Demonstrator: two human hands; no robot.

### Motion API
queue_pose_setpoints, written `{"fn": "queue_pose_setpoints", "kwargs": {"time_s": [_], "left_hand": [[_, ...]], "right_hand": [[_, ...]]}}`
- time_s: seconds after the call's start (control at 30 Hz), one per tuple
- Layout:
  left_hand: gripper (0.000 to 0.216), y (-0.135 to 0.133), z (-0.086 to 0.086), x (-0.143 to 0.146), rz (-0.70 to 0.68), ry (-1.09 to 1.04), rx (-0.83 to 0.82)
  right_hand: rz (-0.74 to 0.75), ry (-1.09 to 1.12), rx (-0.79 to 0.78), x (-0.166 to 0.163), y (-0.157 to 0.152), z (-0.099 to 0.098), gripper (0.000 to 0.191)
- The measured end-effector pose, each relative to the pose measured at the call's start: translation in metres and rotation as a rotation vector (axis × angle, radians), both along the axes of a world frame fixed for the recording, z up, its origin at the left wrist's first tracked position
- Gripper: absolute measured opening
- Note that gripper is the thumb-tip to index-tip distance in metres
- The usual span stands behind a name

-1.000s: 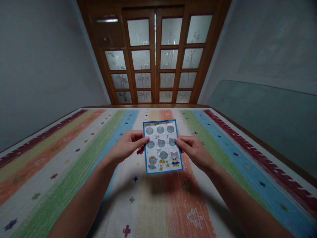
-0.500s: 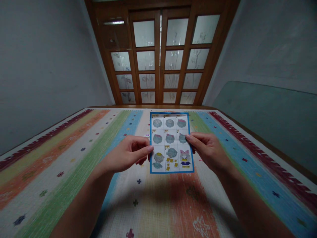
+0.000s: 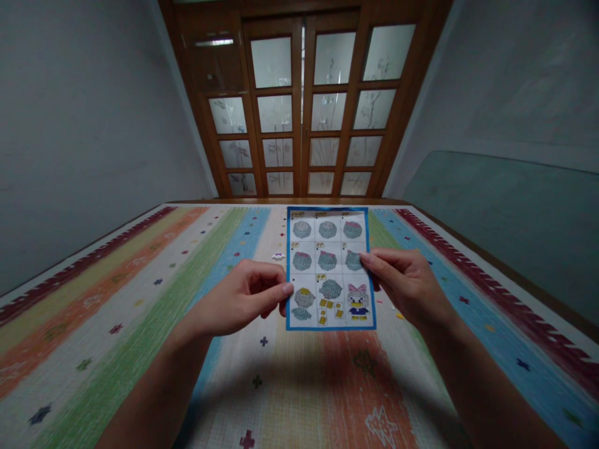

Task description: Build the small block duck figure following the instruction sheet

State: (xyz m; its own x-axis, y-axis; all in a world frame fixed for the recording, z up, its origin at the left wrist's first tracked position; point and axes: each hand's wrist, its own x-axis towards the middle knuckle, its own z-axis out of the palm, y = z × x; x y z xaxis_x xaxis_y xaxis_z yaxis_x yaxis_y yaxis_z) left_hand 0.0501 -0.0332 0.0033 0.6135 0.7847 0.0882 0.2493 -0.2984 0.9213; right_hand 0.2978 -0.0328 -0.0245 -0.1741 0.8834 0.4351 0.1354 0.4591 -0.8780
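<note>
Rainbow-striped mat [image 3: 116, 324], wooden door [image 3: 304, 106] with frosted panes, glass sheet [image 3: 505, 224] at the right.

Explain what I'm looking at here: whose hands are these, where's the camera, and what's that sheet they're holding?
No machine: a person wears one camera on the head, looking forward and down, so both arms come in from the bottom edge. The left hand and the right hand pinch the side edges of a blue-bordered printed sheet, held up above the surface. It shows a grid of nine pictures, the last a cartoon figure. Below lies a striped, colourful cloth with one small white piece on it. Behind are wooden doors.
</note>
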Motion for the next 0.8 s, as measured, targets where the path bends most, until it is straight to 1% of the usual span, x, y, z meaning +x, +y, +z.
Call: {"fn": "queue_pose_setpoints", "kwargs": {"time_s": [0.37, 0.67, 0.8], "left_hand": [[0.030, -0.0016, 0.0017, -0.0006, 0.000, 0.005, 0.010], [0.031, -0.0031, 0.0021, 0.0014, 0.004, -0.006, 0.006], [0.029, -0.0038, 0.0025, 0.0006, 0.000, -0.023, 0.005]], "right_hand": [[0.031, 0.032, -0.036, 0.0010, -0.0005, -0.0011, 0.040], [0.007, 0.010, -0.033, 0.0012, -0.0015, -0.0018, 0.042], [0.019, 0.015, -0.041, 0.0014, -0.0008, -0.0025, 0.041]]}}
